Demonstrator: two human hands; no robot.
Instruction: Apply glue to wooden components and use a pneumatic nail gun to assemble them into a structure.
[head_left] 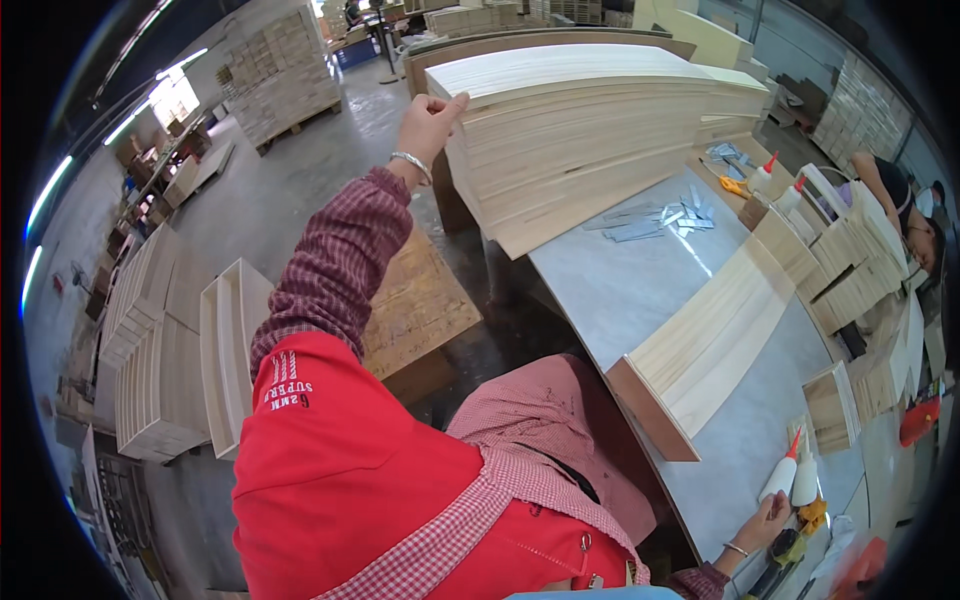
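Left hand pinches the top thin pale wooden sheet of a tall stack; right hand rests loosely curled.

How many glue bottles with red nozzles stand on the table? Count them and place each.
4. Two glue bottles stand at the table's far end near the stacked boards; two by the right hand. Others may be hidden.

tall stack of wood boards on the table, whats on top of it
Only the left hand, its fingers on the top edge of the stack of wood boards. The far end of the top is out of sight.
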